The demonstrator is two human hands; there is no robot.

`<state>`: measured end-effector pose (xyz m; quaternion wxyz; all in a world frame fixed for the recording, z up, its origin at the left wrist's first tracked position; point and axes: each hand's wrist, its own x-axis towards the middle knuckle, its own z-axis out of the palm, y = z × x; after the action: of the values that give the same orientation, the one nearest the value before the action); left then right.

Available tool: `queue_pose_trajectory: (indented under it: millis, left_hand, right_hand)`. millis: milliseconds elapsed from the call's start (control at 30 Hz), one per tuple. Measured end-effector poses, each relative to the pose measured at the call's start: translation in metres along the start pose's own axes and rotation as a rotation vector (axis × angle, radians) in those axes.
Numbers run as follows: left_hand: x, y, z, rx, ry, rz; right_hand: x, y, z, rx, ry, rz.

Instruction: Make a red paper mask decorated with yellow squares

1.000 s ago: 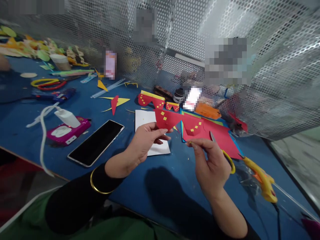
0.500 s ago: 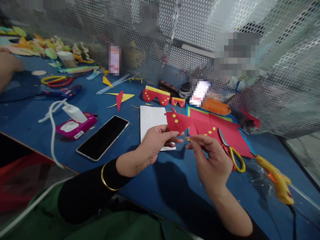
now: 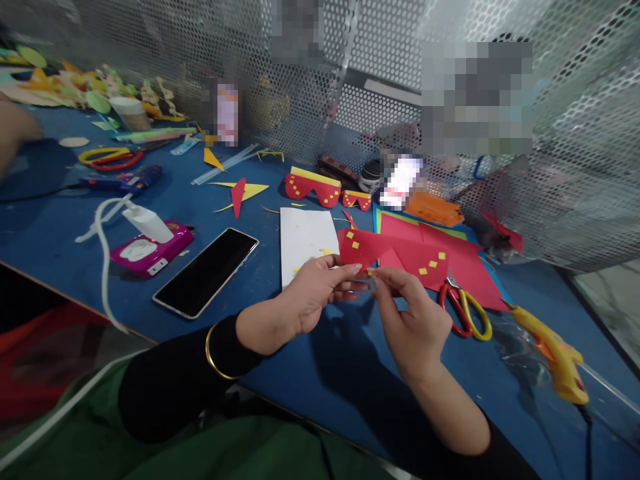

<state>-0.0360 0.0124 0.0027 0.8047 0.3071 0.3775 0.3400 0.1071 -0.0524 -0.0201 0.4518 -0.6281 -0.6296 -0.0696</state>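
A red paper piece (image 3: 370, 248) dotted with small yellow squares is held by its left part in my left hand (image 3: 315, 293), thumb on top and fingers beneath. My right hand (image 3: 413, 317) pinches a tiny yellow piece (image 3: 371, 273) close to the lower edge of the red paper. Under and behind my left hand lies a white sheet (image 3: 305, 237) with yellow bits on it. Beyond it stand a larger red and yellow paper mask shape (image 3: 313, 188) and a smaller one (image 3: 357, 200).
Red sheets (image 3: 467, 267), scissors (image 3: 465, 310) and a yellow glue gun (image 3: 555, 353) lie to the right. A black phone (image 3: 207, 273), a purple power socket (image 3: 153, 250) and a blue glue gun (image 3: 125, 181) are on the left. Another person's hand (image 3: 15, 130) is at the far left.
My right hand has moved left, bringing the tiny yellow piece closer to the red paper. The red paper has turned and shows more of its right part; yellow bits on the white sheet are now visible.
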Motion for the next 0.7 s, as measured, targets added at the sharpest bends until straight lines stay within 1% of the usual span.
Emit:
queue_pose_trajectory:
  millis: [100,267,333,433,600,700]
  left_hand:
    - [-0.0002,-0.0010,-0.0008,0.017,-0.009,-0.007]
    - [0.0011,-0.0042,-0.0034,0.037,0.005,0.022]
    - [0.0016,-0.0048,-0.0033,0.036,0.013,0.020]
    - [0.0019,-0.0045,-0.0017,0.012,0.021,0.005]
    - [0.0023,-0.0029,0.0012,-0.007,0.028,-0.024]
    - [0.0020,-0.0029,0.0015,0.020,0.019,-0.026]
  right_hand:
    - [-0.0005,-0.0006,0.0001,-0.031,0.011,0.003]
    - [-0.0009,-0.0036,0.0007,0.022,-0.002,0.097]
    - [-0.0006,-0.0048,0.0008,0.017,0.006,0.112]
    - [0.0000,-0.0062,0.0010,-0.010,0.023,0.105]
    - [0.0012,-0.0073,0.0023,-0.084,0.085,0.038]
    - [0.0009,-0.0073,0.0041,-0.081,0.096,0.067]
